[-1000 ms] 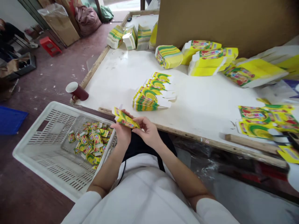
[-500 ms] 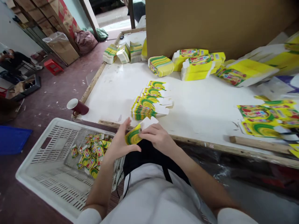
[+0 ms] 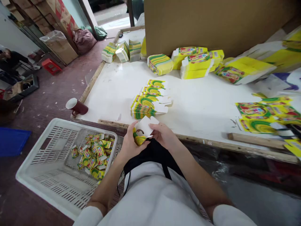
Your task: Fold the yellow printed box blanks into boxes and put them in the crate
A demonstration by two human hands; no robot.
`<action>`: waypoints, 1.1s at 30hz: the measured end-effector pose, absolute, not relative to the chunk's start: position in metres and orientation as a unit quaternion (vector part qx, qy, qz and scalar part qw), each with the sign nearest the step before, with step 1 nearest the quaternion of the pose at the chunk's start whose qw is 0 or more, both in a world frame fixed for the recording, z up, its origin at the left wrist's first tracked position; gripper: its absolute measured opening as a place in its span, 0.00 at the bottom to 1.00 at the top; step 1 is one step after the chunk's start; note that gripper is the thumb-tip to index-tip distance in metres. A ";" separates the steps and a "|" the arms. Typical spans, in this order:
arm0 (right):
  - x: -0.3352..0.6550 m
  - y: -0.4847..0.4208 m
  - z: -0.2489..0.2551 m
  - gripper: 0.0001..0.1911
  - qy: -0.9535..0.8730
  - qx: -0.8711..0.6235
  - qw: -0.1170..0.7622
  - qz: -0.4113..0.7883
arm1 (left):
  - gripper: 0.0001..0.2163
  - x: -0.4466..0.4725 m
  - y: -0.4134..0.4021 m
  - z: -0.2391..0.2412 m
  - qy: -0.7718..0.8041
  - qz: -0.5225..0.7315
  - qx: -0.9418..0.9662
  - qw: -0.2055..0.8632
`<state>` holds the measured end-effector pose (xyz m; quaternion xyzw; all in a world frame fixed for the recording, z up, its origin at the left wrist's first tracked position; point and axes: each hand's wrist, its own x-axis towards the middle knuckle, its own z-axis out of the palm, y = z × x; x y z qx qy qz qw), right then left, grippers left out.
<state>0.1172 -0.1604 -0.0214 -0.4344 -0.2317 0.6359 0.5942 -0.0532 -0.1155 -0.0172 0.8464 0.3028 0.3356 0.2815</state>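
Note:
My left hand (image 3: 130, 144) and my right hand (image 3: 162, 135) together hold one small yellow-green printed carton (image 3: 141, 131) at the near edge of the white table (image 3: 199, 106). The carton is popped partly open, its white flaps up under my right fingers. Just beyond it on the table lies a fanned stack of flat cartons (image 3: 147, 105). To my left stands a white slotted crate (image 3: 50, 169) with several folded small cartons (image 3: 94, 153) piled inside.
A dark red mug (image 3: 76, 107) lies on its side by the table's left corner. More carton stacks (image 3: 197, 61) line the back beside a brown cardboard sheet (image 3: 211, 22). Printed flat sheets (image 3: 263, 116) and a wooden strip (image 3: 256, 141) lie at right.
The carton went from a flat blank held between both hands to a partly opened box with its white flaps raised. My hands stayed at the table edge.

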 end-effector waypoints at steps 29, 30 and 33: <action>0.085 -0.171 -0.046 0.35 -0.471 -0.459 0.598 0.459 | 0.22 -0.048 -0.103 -0.038 0.316 0.230 0.894 0.218; 0.083 -0.173 -0.047 0.36 -0.523 -0.472 0.581 0.407 | 0.22 -0.047 -0.102 -0.040 0.312 0.233 0.894 0.222; 0.082 -0.172 -0.052 0.30 -0.590 -0.512 0.553 0.289 | 0.30 -0.046 -0.103 -0.043 0.330 0.289 0.864 0.247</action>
